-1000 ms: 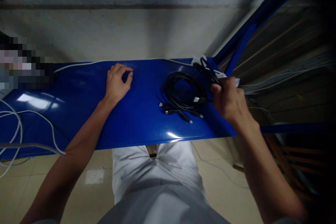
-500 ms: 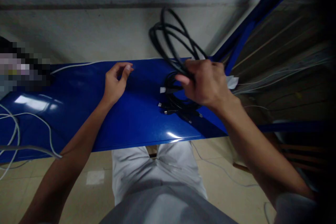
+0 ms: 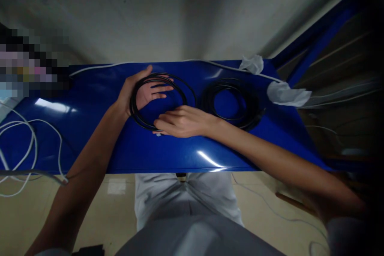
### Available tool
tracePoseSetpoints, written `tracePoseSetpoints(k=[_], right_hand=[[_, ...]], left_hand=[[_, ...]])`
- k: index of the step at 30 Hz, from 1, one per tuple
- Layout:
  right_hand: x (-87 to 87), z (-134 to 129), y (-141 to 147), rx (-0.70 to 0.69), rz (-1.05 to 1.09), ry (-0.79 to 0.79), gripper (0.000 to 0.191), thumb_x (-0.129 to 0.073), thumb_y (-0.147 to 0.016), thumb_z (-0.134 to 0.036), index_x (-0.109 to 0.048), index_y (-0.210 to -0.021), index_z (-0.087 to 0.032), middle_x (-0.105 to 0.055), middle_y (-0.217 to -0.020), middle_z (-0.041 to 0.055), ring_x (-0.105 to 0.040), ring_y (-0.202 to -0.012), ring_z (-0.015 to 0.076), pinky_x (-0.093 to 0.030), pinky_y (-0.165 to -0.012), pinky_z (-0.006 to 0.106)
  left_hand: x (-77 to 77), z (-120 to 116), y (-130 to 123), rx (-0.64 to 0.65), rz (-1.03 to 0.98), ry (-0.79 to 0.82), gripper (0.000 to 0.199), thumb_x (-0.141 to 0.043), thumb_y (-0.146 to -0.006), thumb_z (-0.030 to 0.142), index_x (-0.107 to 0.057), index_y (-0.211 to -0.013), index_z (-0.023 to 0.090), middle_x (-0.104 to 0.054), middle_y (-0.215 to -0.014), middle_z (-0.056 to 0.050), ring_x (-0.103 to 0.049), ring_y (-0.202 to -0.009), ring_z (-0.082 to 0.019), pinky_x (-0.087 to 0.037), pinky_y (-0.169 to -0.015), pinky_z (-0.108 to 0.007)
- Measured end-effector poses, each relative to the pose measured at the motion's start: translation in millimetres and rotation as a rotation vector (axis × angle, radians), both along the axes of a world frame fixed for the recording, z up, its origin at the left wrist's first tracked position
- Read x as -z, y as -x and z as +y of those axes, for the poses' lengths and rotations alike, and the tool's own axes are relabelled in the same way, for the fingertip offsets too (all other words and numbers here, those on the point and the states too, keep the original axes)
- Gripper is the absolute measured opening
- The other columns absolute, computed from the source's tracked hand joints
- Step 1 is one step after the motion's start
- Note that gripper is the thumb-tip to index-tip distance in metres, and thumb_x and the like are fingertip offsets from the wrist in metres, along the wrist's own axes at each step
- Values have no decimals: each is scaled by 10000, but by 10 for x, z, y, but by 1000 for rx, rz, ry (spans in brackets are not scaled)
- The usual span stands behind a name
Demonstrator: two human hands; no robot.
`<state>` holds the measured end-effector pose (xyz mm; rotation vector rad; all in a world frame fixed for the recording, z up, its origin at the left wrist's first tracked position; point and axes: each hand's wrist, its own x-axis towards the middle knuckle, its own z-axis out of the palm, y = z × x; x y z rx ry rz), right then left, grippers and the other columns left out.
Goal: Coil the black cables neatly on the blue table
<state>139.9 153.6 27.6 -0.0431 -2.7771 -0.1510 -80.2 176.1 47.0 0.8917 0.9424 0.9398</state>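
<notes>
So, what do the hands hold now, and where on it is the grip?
A loop of black cable: it lies across the palm of the left hand at the loop's left side, and the right hand rests its fingertips on the lower edge.

Nothing here can be read — no text, label, brand, number or sign anywhere in view.

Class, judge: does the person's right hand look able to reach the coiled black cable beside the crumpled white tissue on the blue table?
Probably yes: the right hand lies just beside the black cable coil, with nothing visible between them.
</notes>
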Motion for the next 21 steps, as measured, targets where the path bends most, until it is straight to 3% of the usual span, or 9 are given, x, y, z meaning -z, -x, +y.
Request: tracePoseSetpoints(k=[5, 8, 11, 14, 17, 19, 21], right_hand=[[130, -98, -46, 0, -32, 52, 170, -436, -1203, -309, -563, -1187, -197, -681, -813, -3, -589, -589, 131, -240, -546, 324], [170, -138, -35, -2, -39, 62, 233, -424, -1208, -373, -564, -1210, -186, -691, -828, 5, -614, -597, 128, -244, -550, 317], [169, -146, -29, -8, -39, 76, 345, -339, -1221, -424, -579, -1220, -176, -703, -854, 18, -636, -622, 135, -258, -555, 319], [158, -140, -31, -19, -26, 91, 423, -294, -1219, -471, -596, -1222, -176, -708, -886, 28, -649, -656, 139, -285, -569, 310], [151, -141, -28, -27, -6, 81, 459, -298, -1209, -516, -605, -1235, -176, -716, -943, 48, -665, -703, 148, -314, -588, 296], [145, -152, -16, -33, 7, 62, 482, -306, -1200, -544, -611, -1234, -173, -719, -972, 62, -680, -748, 162, -333, -598, 296], [128, -165, 2, -47, 20, 48, 522, -318, -1185, -588, -621, -1227, -164, -720, -988, 74, -693, -804, 179, -357, -610, 297]], left_hand=[[56, -62, -59, 35, 36, -40, 435, -505, -1121, 449, -759, -1235, 115, -723, -1446, -198, -732, -1308, -375, -610, -1113, -499], [52, -99, -56, 24, 73, -72, 365, -634, -1073, 440, -771, -1218, 134, -743, -1416, -184, -747, -1282, -378, -607, -1128, -511], [1, -130, -47, 2, 90, -50, 347, -744, -1006, 414, -791, -1207, 135, -775, -1356, -165, -762, -1256, -354, -628, -1099, -437], [-41, -138, -27, -2, 147, -38, 356, -798, -960, 368, -801, -1229, 136, -803, -1278, -152, -797, -1161, -303, -664, -947, -319], [-34, -126, -1, -5, 290, -79, 397, -825, -937, 386, -803, -1240, 130, -826, -1011, -129, -806, -853, -216, -624, -695, -245], [-4, -115, 7, -11, 407, -148, 420, -821, -940, 446, -807, -1224, 137, -764, -779, -75, -710, -638, -159, -534, -556, -224], [43, -101, 3, -25, 527, -241, 427, -803, -945, 517, -814, -1171, 155, -699, -678, -34, -600, -529, -123, -443, -483, -217]])
